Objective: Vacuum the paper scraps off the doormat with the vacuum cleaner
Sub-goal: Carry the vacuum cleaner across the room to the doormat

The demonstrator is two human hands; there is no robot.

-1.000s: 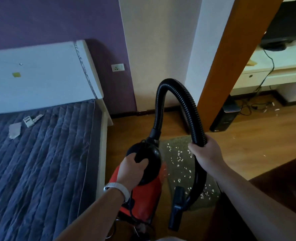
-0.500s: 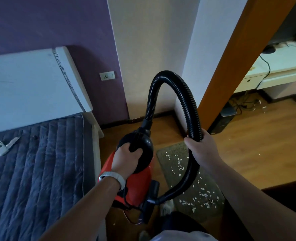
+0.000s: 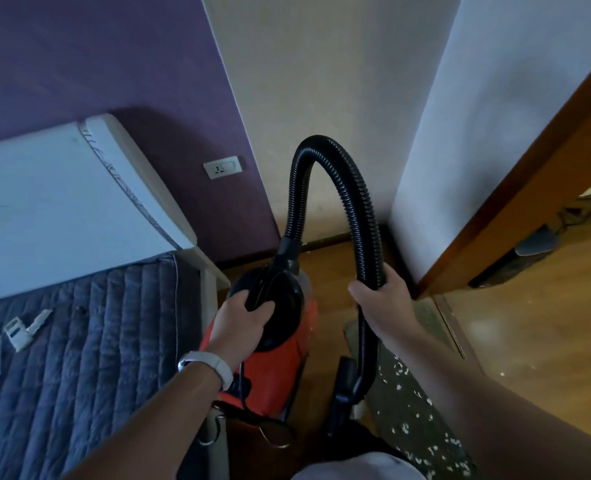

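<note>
A red and black vacuum cleaner (image 3: 280, 368) hangs above the wooden floor, gripped at its black top handle by my left hand (image 3: 244, 322). Its black ribbed hose (image 3: 328, 157) arches up and comes down into my right hand (image 3: 382, 304), which is closed around it. The hose's black nozzle (image 3: 341, 393) hangs below that hand, beside the left edge of the grey-green doormat (image 3: 419, 410). White paper scraps (image 3: 403, 370) are scattered over the mat. My right forearm covers part of the mat.
A bed with a grey quilt (image 3: 79, 358) and white headboard (image 3: 62, 202) fills the left. A wall socket (image 3: 223, 167) sits on the purple wall. A wooden door frame (image 3: 516, 188) stands at the right, with a dark box (image 3: 516, 261) on the floor beyond it.
The view has swung left and closer to the corner. The vacuum and hose are held as before; the nozzle now hangs straight down at the mat's left edge.
</note>
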